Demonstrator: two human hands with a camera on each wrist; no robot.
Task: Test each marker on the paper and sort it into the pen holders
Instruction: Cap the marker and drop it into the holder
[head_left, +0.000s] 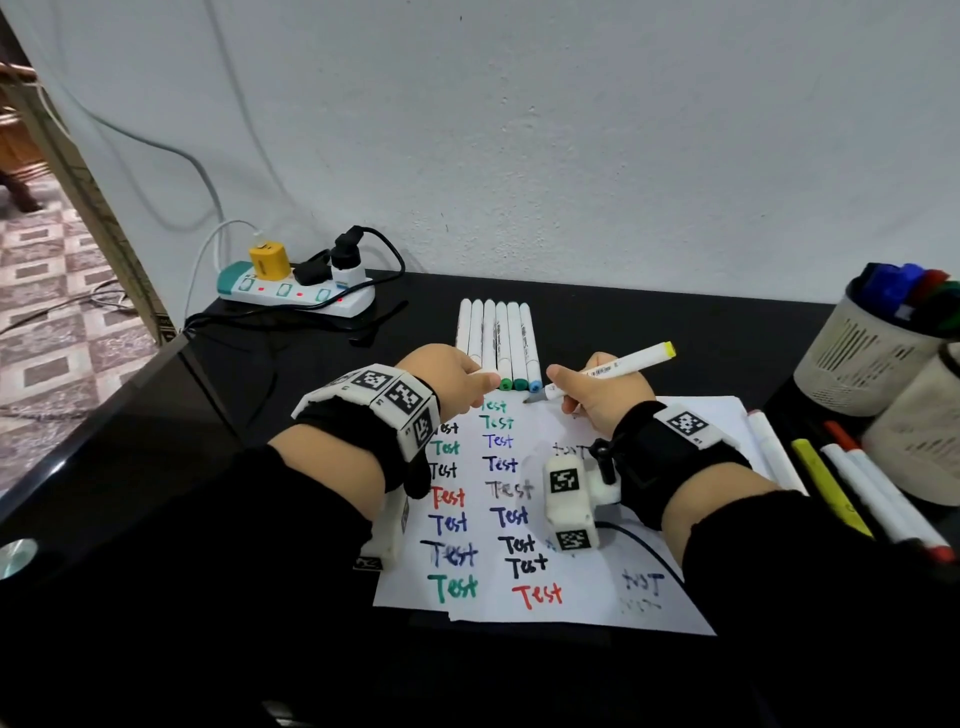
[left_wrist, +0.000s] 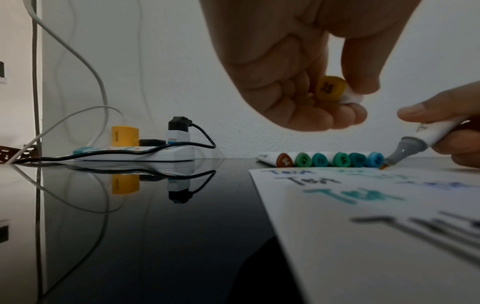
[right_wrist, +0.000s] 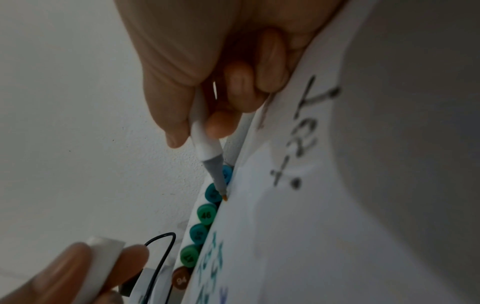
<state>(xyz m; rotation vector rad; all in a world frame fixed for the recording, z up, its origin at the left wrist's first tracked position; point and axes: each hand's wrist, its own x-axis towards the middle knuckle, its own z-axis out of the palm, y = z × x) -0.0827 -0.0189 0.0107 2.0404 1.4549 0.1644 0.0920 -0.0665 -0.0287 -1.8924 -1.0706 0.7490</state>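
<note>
Six capped markers (head_left: 497, 340) lie side by side on the black desk (head_left: 675, 332), just beyond the far edge of the paper (head_left: 597, 587) covered in "Test" words. The right hand (head_left: 597, 397) grips an uncapped yellow marker (head_left: 613, 370), its tip at the paper's far edge, while the left hand (head_left: 447, 376) pinches the yellow cap (left_wrist: 331, 88). Two pen holders (head_left: 872, 353) stand at the far right.

The desk (left_wrist: 155, 236) is glossy black, mirror-smooth — the white plastic power strip (left_wrist: 145, 154) reflects in it. The paper (head_left: 597, 613) is matt white. The markers (head_left: 496, 338) have smooth white plastic barrels, their coloured caps (left_wrist: 340, 159) faintly shiny. The wall (head_left: 571, 156) looks matt, slightly rough — the pen holders (head_left: 862, 358) matt, slotted plastic.
</note>
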